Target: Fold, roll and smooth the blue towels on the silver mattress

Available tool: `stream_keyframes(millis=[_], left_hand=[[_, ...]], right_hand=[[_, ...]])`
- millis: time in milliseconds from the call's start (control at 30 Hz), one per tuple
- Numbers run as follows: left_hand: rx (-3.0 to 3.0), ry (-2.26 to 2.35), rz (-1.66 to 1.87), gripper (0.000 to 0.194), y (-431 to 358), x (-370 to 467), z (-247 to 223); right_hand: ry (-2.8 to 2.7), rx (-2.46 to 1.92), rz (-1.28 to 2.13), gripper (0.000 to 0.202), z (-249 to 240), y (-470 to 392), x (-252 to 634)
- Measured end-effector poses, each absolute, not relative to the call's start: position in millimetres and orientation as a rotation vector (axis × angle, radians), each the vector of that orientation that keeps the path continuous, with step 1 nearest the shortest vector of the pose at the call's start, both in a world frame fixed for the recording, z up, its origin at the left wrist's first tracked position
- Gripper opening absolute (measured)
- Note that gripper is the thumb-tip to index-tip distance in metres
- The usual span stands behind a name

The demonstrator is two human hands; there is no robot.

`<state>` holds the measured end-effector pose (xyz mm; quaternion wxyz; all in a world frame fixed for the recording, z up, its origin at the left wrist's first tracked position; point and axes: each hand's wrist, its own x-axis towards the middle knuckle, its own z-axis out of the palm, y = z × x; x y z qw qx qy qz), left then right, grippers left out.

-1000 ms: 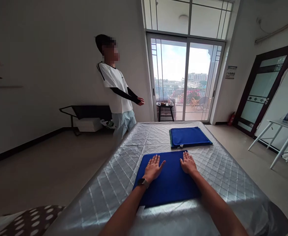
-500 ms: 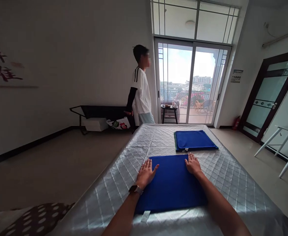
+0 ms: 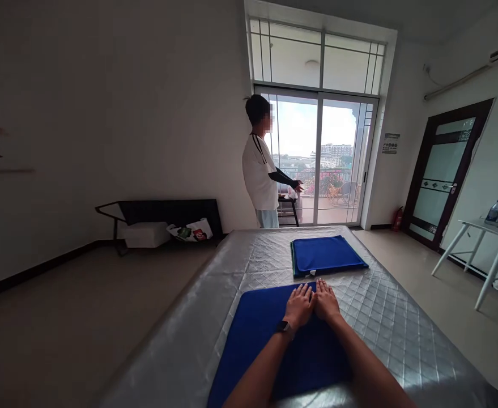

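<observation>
A flat blue fabric piece (image 3: 249, 340) with rounded corners lies on the silver quilted bed cover (image 3: 181, 334). My left hand (image 3: 299, 305), with a watch on its wrist, rests palm down near the far edge of the fabric, fingers stretched out. Right beside it, my right hand (image 3: 327, 300) lies flat at the far right corner, its fingers extended too. The thumbs meet or nearly meet; whether they pinch any fabric is hidden. Just beyond my hands is a folded blue fabric stack (image 3: 327, 253) with a green edge and a small white tag.
A person (image 3: 260, 164) in a white top stands past the bed's far end, near the sliding glass door (image 3: 319, 158). At left, a black bench frame (image 3: 167, 212) holds a white box (image 3: 145, 234). A white table (image 3: 486, 228) with bottles stands at right.
My left hand has moved from the fabric's left side across to my right hand. The view has shifted. The person has moved right, arms now held in front.
</observation>
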<state>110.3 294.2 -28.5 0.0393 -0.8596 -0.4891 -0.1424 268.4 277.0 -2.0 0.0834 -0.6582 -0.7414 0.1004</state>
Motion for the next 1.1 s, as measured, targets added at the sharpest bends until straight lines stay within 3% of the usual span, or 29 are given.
stream_keyframes(millis=[167, 433, 733, 867, 1000, 1100], left_hand=[[-2.51, -1.779, -0.39, 0.054, 284, 107, -38], [-2.119, -2.264, -0.278, 0.078, 262, -14, -35], [-2.09, -2.316, -0.32, 0.084, 253, -22, -29], [-2.11, -2.313, -0.392, 0.08, 251, -19, -26], [-2.218, -2.176, -0.509, 0.057, 248, 0, -18], [-2.322, -2.028, -0.586, 0.05, 247, 34, -10]], right_hand=[[-2.18, -1.948, 0.26, 0.063, -9, 279, 269], [-2.151, -2.011, 0.333, 0.065, 4, 276, 263], [-2.177, -2.006, 0.271, 0.064, 8, 256, 266], [-2.219, -1.986, 0.307, 0.065, 5, 242, 269], [-2.228, -1.975, 0.304, 0.065, 6, 235, 271], [-2.233, -1.958, 0.289, 0.065, 7, 234, 270]])
